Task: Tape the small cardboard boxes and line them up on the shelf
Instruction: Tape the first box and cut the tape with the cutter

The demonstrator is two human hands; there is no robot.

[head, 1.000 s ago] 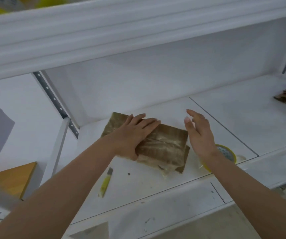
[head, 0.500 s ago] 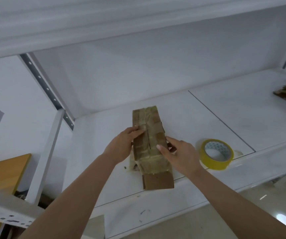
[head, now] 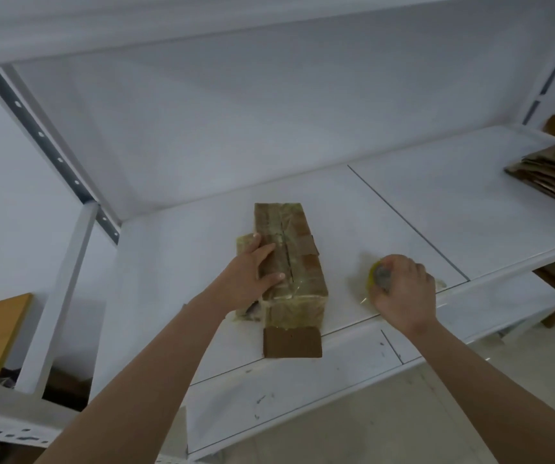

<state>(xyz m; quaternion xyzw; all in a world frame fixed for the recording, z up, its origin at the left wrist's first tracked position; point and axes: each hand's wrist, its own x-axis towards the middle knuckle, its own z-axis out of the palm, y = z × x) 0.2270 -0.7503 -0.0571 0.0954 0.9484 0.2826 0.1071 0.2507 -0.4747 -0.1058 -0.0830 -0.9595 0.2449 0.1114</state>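
Box: one small cardboard box (head: 287,259) lies on the white shelf (head: 430,209), long side running away from the person, near the front edge. Yellowish tape already covers much of its top and near end.
Open part: a brown flap (head: 292,341) at the near end hangs out flat over the shelf edge, so I judge this end is not yet sealed.
Left hand: the left hand (head: 252,272) lies flat on the left side of the box top, fingers spread, thumb across the top. It presses the box down and does not lift it.
Right hand: the right hand (head: 403,293) is closed around the yellow tape roll (head: 378,277), just right of the box. The roll is blurred.
Waiting stock: a pile of flat cardboard (head: 553,172) lies at the far right of the shelf, not yet folded.
Progress: I see no finished box standing in a line, so the task seems to be in an early part; this box needs its last tape, then placing, then the others follow.
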